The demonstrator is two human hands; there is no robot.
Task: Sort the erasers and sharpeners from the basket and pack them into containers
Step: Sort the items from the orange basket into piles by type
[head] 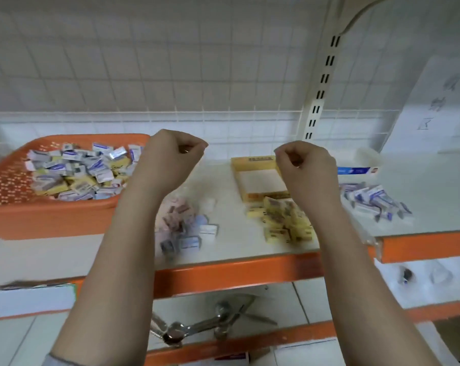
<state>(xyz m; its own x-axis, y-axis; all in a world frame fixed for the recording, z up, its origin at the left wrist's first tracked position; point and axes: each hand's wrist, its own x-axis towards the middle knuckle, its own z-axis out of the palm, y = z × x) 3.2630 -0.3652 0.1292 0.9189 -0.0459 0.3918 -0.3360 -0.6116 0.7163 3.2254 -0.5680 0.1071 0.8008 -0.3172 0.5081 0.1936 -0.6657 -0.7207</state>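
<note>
An orange basket (51,215) stands at the left of the white shelf, holding a heap of wrapped erasers and sharpeners (78,170). Sorted piles lie on the shelf: pink and blue small items (184,223), yellow erasers (284,220), blue-and-white wrapped items (374,199). An open yellow box (258,180) sits behind the yellow pile. My left hand (170,154) hovers beside the basket's right end with fingers curled. My right hand (305,162) hovers over the yellow box's right edge, also curled. I see nothing clearly held in either.
A blue-and-white carton (355,170) lies at the back right. The shelf's orange front edge (237,273) runs across below my arms. Metal hardware (197,326) lies on the lower shelf. A slotted upright (321,88) and wire grid stand behind.
</note>
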